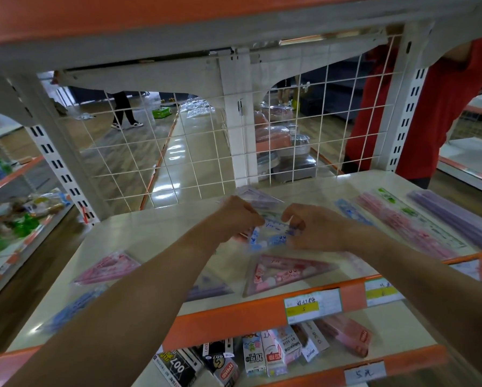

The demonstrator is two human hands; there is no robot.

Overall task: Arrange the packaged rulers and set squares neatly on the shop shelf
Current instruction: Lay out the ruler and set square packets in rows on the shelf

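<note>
The left hand (240, 216) and the right hand (311, 227) meet over the middle of the shelf (150, 230), both with fingers curled, each pinching one side of the blue set square pack (270, 239): the left takes its left edge, the right its right edge. Whether the clear-wrapped pack rests on the board or sits just above it cannot be told. Just behind the hands a pale purple set square pack (259, 195) lies close to the wire grid (178, 152) at the back of the shelf. In front of the held pack a pink set square pack (287, 272) lies flat, near the orange front rail (234, 314). A darker purple pack (210, 286) shows partly under the left forearm. Further left lies a second pink pack (108, 268), and towards the front left corner the blue rulers (75, 305), blurred. On the right side of the shelf long packed rulers lie side by side, running front to back: a blue ruler (351, 212), the pink rulers (396, 227), a green ruler (410, 216) and the purple rulers (457, 216). A price label (312, 305) sits on the rail, small boxes (262, 356) stand on the shelf below, and a person in red (444, 107) stands beyond the right upright
</note>
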